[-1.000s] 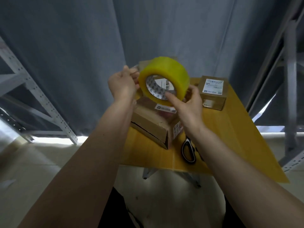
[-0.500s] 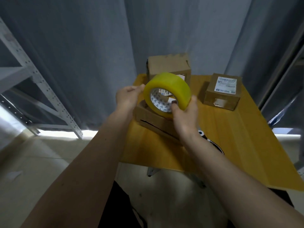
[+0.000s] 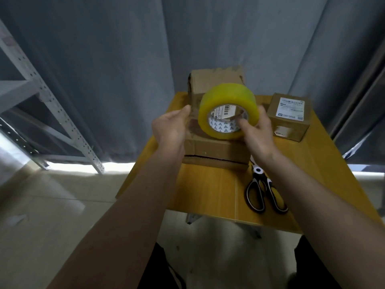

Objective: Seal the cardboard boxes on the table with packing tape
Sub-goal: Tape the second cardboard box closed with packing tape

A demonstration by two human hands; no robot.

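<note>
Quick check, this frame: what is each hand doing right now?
Left hand: fingers straight, holding nothing, beside the tape roll, at the box.
Right hand: holds the tape roll, thumb in its core.

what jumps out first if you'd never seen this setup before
The big yellow roll of packing tape stands out, gripped by the right hand above the nearest cardboard box in the middle of the view. The left hand is at the left end of that box, at a strip pulled from the roll. Black, white and yellow scissors lie on the yellow table to the right, and a small labelled box sits at the far right.
</note>
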